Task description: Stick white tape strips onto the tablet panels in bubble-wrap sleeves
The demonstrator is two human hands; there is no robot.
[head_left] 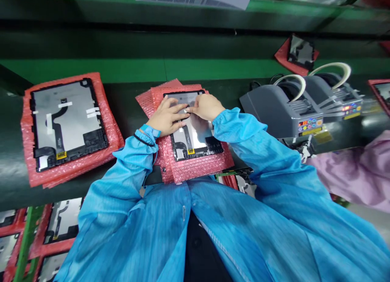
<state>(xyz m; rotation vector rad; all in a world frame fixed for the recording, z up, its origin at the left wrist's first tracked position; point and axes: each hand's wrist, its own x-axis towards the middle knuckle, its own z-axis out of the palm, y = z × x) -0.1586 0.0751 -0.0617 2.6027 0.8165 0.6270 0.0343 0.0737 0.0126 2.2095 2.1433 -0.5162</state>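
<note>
At far left, a panel [77, 99] bearing white strips lies on red bubble wrap [27, 128]. Then the left hand [166, 117] rests, fingers spread and clasping nothing, across the middle panel [198, 132], which lies beneath both hands. The right hand [209, 106] bends its thumb toward a small white piece [186, 110] (whether it is pinched, I cannot tell) close to the left fingertips. The step looks like taping; the next move likely calls for light, even pressure. Further right stand tape dispensers [268, 107].
</note>
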